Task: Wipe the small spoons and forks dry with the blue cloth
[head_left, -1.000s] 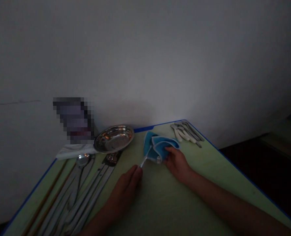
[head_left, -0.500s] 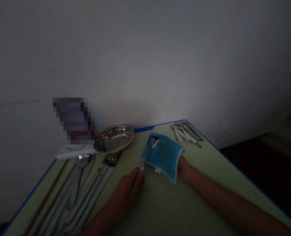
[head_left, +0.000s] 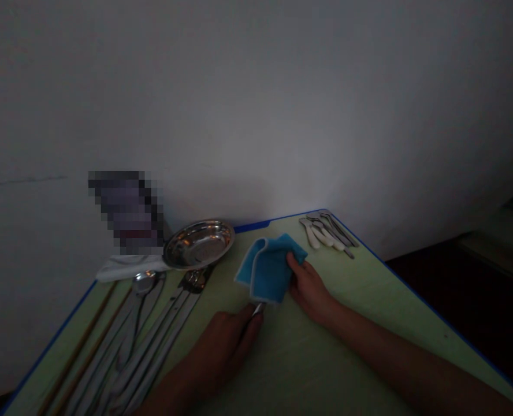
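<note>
Above the table (head_left: 347,346), the left hand (head_left: 226,341) grips a utensil (head_left: 259,309), its far end hidden by the cloth (head_left: 271,271) pinched in the right hand (head_left: 311,289), seemingly mid-wipe; any further rub calls for a steady handle.

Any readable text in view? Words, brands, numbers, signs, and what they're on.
No legible text anywhere.
Upright object by the wall: pixelated, can't read.
Long flat handles on the left: small dark marks, too small to tell if they're text.
Blue cloth: no lettering seen on the visible side.
Metal bowl: none seen, only reflections.
</note>
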The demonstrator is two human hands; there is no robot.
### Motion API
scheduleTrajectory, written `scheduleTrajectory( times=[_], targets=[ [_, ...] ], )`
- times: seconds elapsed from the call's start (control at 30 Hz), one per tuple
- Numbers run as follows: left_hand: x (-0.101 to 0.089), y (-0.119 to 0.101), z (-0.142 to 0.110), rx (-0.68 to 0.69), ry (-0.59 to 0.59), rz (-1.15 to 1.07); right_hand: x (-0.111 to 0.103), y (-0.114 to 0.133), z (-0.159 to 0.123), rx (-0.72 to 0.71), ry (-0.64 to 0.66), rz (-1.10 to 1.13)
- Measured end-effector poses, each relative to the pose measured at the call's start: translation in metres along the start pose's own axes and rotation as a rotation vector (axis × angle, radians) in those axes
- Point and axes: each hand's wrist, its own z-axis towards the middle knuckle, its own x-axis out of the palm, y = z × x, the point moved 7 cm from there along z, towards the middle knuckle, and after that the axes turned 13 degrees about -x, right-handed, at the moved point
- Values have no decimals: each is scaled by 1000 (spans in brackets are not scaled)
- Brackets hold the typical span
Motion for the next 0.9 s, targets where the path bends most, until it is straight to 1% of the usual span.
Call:
scheduleTrajectory(
  times=[0.1,0.2,0.33,0.47,0.53,0.63,0.73,0.83,0.9],
  targets=[
    [1,0,0,0,2,-28,-3,2,0,-3,-53,-3],
    [1,1,-1,-7,5,-46,-1,1,0,21,-36,2],
    [0,5,0,-60,23,-109,-1,-2,3,85,-61,122],
    [1,8,0,-72,11,-96,-6,-3,8,132,-142,217],
    [1,8,-1,-60,5,-83,-8,-3,9,153,-160,194],
    [0,6,-2,-41,12,-108,-8,0,9,152,-110,103],
    [-3,5,-1,-61,1,-152,-9,3,9,83,-89,28],
    [-4,9,2,-121,-15,-185,-15,8,8,-92,-101,-80],
    [-5,11,4,-150,-35,-200,-17,9,6,-168,-58,-172]
  ],
)
